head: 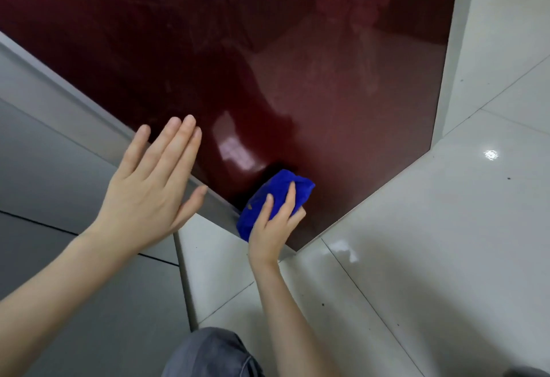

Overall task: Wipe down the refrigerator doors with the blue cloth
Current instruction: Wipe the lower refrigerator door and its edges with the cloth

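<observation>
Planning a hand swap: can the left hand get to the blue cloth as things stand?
Probably yes. The left hand is open by the left edge of the red door; nothing lies between that hand and the blue cloth, which the right hand grips against the door.

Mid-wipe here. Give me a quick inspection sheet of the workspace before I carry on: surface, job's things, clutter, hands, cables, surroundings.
Surface: dark red refrigerator door, glossy, with faint streaks and reflections.
Job's things: blue cloth, bunched and pressed against the door near its lower left corner.
Clutter: a few dark specks on the floor tiles; nothing else seen.
Hands: right hand grips the cloth, fingers curled over it. Left hand is open with fingers straight at the door's left edge; contact cannot be told.
Cables: nothing seen.
Surroundings: grey panel left of the door; a knee in grey trousers at the bottom.
</observation>
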